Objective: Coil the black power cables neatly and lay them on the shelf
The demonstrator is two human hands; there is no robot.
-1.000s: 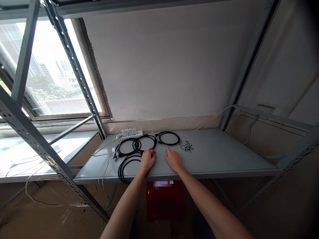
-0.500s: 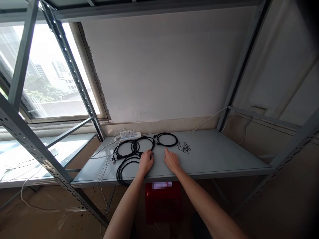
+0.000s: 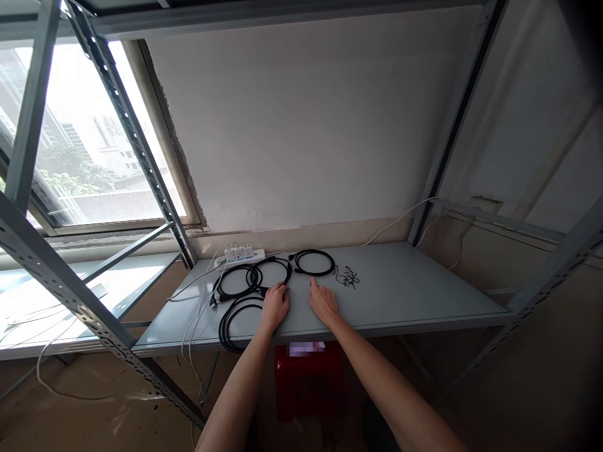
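My left hand (image 3: 275,306) rests on the grey metal shelf (image 3: 405,289), its fingers loosely bent but apart, against the right side of a coiled black cable (image 3: 225,326). That coil reaches the shelf's front edge, and the hand hides part of it. My right hand (image 3: 323,302) lies on the bare shelf with the index finger stretched forward, holding nothing. Just beyond that finger is another black cable coil (image 3: 315,274). Two more coils overlap behind my left hand, a left one (image 3: 234,296) and a right one (image 3: 281,260). Thin black ties (image 3: 347,278) lie in a loose bunch to the right.
A white power strip (image 3: 252,256) with plugs in it stands near the wall. White cords (image 3: 192,326) run from it over the front edge. Metal uprights (image 3: 108,326) frame the shelf. A red stool (image 3: 309,383) stands below, and a window is at left.
The view has shifted very slightly. Both hands and the cables stay where they were on the shelf.
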